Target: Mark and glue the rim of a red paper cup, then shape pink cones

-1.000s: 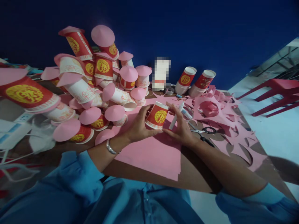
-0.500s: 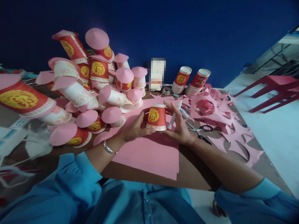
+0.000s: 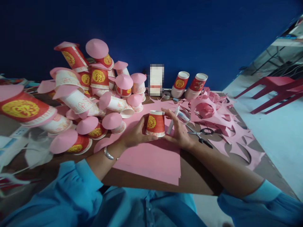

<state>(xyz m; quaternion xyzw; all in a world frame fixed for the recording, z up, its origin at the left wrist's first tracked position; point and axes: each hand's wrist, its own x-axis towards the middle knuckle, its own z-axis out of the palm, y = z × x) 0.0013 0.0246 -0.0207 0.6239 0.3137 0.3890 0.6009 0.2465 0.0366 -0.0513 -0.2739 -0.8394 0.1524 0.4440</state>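
An upside-down red and white paper cup (image 3: 159, 123) with a yellow round emblem is held just above pink paper sheets (image 3: 146, 162). My left hand (image 3: 136, 134) is closed round its left side, thumb along the lower rim. On the right side my right hand (image 3: 178, 130) curves about the cup, with fingertips at its upper edge and thumb near the lower rim. Behind the right hand's fingers a white tube (image 3: 170, 126) with a pointed tip shows in part. The far side of the cup is hidden.
Paper cups with pink cone tops (image 3: 112, 120) pile up on the left. Scissors (image 3: 200, 134) and pink scraps (image 3: 227, 135) lie to the right. Two cup stacks (image 3: 181, 82) and a blurred upright item (image 3: 156, 77) stand by the blue wall. A red stool (image 3: 276, 90) is farther right.
The cup has turned slightly, its emblem shifting towards the left side. Right fingertips have come closer to the cup's top edge. The whole view has shifted a little.
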